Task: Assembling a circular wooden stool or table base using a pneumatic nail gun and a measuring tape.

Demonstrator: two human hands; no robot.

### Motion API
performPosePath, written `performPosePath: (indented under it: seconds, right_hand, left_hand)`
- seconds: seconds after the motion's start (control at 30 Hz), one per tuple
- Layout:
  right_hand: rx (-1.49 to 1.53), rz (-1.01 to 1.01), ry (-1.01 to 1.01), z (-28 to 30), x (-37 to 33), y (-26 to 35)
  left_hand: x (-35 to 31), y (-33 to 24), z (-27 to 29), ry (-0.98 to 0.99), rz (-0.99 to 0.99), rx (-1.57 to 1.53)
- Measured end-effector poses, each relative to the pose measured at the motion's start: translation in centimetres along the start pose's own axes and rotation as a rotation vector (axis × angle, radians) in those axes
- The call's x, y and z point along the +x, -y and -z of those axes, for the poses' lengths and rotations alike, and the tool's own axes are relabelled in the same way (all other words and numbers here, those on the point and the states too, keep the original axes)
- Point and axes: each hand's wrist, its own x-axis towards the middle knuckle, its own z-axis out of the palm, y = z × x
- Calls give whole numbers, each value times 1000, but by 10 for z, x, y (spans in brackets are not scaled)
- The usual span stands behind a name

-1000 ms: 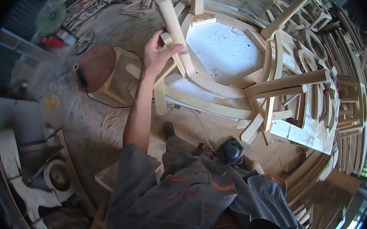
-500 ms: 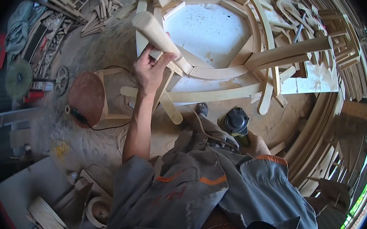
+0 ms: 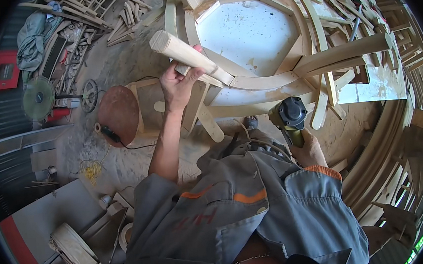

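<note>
My left hand [image 3: 178, 87] is closed round a pale wooden leg [image 3: 184, 51] that slants up from the ring-shaped wooden frame [image 3: 262, 82]. The frame lies with its legs pointing up over a white surface [image 3: 243, 33], and braces join its curved parts. In my right hand [image 3: 309, 149] is a nail gun [image 3: 290, 115] with a black cap and green body, held by its handle near the frame's front edge. A thin hose [image 3: 268, 143] runs beside it. The nail gun's nose is hidden, and it appears apart from the wood.
A round brown stool [image 3: 118, 115] with a corded tool on it stands left of the frame. Further left is a green fan [image 3: 39, 99]. Wooden parts [image 3: 346, 9] are heaped at the far right, and long curved boards [image 3: 374, 153] lie along the right side.
My right hand has raised the nail gun up toward the frame's front edge. My left hand still grips the leg. The whole view has shifted slightly to the right.
</note>
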Motion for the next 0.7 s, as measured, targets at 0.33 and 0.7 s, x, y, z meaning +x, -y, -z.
performPosePath:
  seconds: [0.33,0.7]
  right_hand:
    - [101,-86,-16,4,3,24]
    - [91,-145,-111,-22,1,28]
  left_hand:
    - [76,-100,9,483,-160,-402]
    - [82,-98,-3,464,-187,-342]
